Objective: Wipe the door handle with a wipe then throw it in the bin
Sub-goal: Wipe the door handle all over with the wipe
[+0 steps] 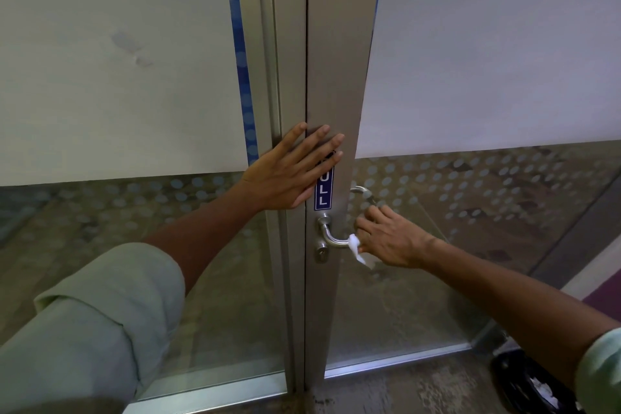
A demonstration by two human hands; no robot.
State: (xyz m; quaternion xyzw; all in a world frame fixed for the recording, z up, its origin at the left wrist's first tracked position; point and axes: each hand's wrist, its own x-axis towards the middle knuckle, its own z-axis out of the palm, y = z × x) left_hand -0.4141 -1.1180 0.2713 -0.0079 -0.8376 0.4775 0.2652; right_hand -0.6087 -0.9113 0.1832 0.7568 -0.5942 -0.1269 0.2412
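A silver lever door handle [331,238] juts from the metal frame of a glass door [332,84], below a blue PULL sticker [323,193]. My right hand [391,237] is wrapped around the outer end of the lever with a crumpled white wipe [359,250] pressed between fingers and handle; part of the wipe hangs below. My left hand [292,173] lies flat with fingers spread on the door frame, just above the handle and partly over the sticker. A black bin [527,383] with white waste inside sits on the floor at the bottom right.
A keyhole [322,251] sits under the lever's base. A second handle [364,193] shows through the glass on the far side. Frosted glass panels with dotted film flank the frame. A metal threshold [396,361] runs along the concrete floor.
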